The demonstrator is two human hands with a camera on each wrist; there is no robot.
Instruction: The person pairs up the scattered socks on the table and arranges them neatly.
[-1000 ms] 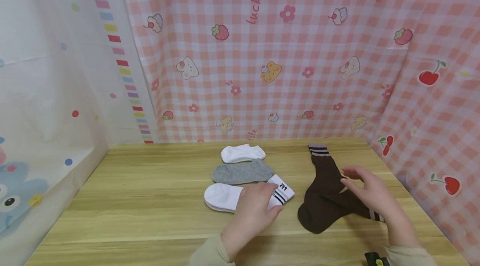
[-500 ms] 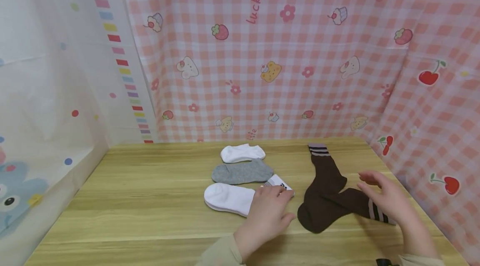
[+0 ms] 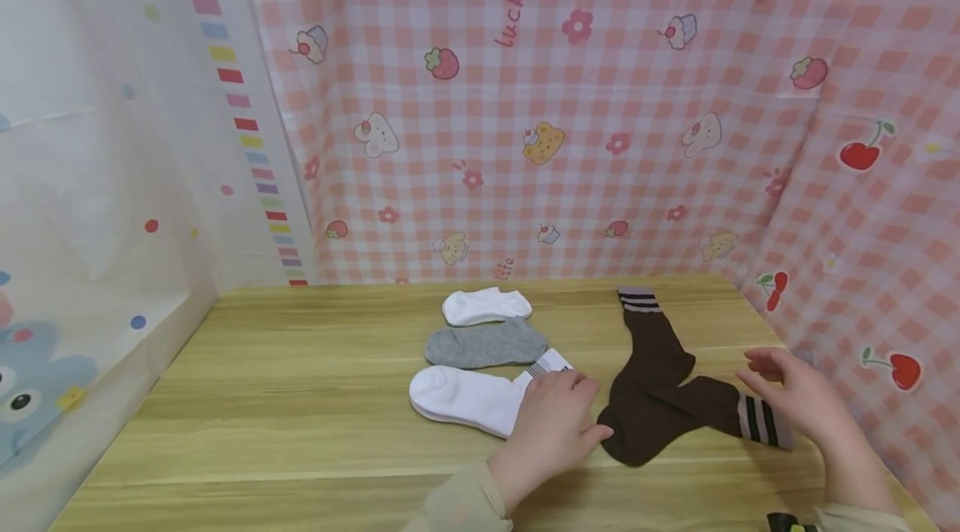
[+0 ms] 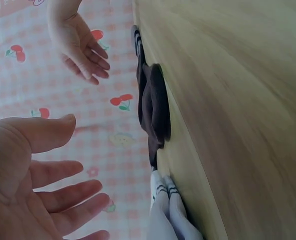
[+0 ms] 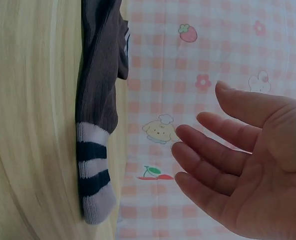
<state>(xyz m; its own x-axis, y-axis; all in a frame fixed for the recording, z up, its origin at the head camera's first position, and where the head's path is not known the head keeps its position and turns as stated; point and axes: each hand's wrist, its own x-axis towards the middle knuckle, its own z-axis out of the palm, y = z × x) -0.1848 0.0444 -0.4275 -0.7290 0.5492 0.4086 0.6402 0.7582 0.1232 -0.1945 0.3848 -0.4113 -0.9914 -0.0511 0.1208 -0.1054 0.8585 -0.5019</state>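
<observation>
Two dark brown socks with striped cuffs lie crossed on the right half of the table. My right hand hovers by the striped cuff of the lower one, fingers relaxed and holding nothing. My left hand is above the cuff end of a pair of white socks, partly hiding it in the head view. In the left wrist view its fingers are spread and apart from the white socks. The thumb tip reaches the brown toe in the head view.
Behind the white pair lie a grey sock and a short white sock. A pink checked cloth hangs behind the wooden table, with more cloth at both sides. A small black object shows at the right sleeve.
Both hands have moved to the right. The left slid from over the white socks toward the brown toe; the right drew away, uncovering the lower brown sock's striped cuff. The socks stay put.
</observation>
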